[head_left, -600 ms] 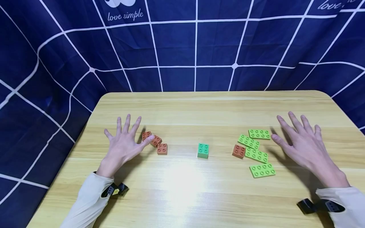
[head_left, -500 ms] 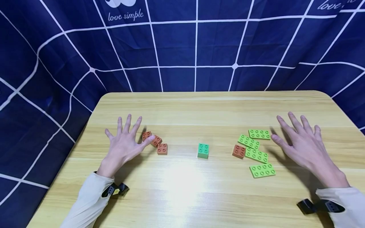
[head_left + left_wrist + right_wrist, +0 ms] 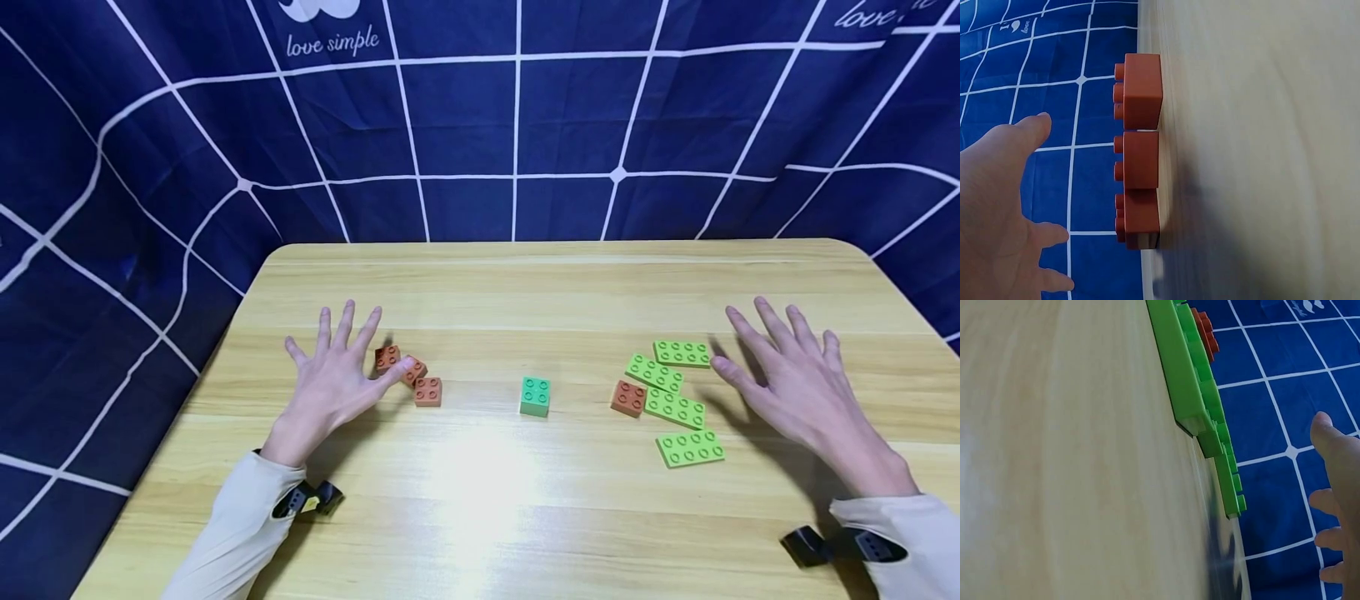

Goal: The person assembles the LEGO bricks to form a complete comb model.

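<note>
My left hand (image 3: 330, 385) hovers over the table's left side with its fingers spread and nothing in it. Its thumb overlaps the middle one of three reddish-brown toy bricks in the head view; the nearest brick (image 3: 428, 392) shows whole, and the far brick (image 3: 387, 358) sits behind the thumb. In the left wrist view the bricks (image 3: 1142, 90) stand in a row, studs facing the palm side. On the right, my right hand (image 3: 798, 387) is also spread and holds nothing. Its thumb points at several lime-green flat bricks (image 3: 675, 408), seen edge-on as a green brick (image 3: 1179, 375) in the right wrist view.
A single green square brick (image 3: 535, 397) stands mid-table. One more reddish-brown brick (image 3: 628, 398) lies against the lime-green ones. The wooden table (image 3: 480, 292) ends at a dark blue curtain (image 3: 465, 117) with white grid lines, behind and to the left.
My left hand has drifted slightly to the right over the reddish-brown bricks. The right hand has shifted only a trace to the left. The bricks stay where they were.
</note>
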Tool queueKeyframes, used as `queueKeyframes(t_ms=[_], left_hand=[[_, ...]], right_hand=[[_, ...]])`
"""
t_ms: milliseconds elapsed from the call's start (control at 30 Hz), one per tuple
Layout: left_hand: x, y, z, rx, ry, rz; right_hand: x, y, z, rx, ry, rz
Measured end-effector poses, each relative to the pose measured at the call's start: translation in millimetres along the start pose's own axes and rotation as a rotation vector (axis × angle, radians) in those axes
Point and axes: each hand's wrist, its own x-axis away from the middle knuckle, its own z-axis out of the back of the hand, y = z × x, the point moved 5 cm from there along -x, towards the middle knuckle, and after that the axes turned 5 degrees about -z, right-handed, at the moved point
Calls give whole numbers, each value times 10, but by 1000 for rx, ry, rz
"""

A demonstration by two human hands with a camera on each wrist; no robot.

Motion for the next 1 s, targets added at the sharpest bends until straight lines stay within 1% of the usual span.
queueKeyframes(t_ms=[467, 633, 867, 1000], left_hand=[[-18, 111, -23, 5, 5, -42], [-25, 155, -38, -16, 1, -60], [-25, 230, -66, -50, 3, -100], [-29, 293, -78, -46, 6, -126]], right_hand=[[30, -36, -23, -9, 1, 22], [38, -64, -39, -20, -4, 30], [48, -138, -51, -27, 5, 59], [51, -198, -67, -35, 6, 76]])
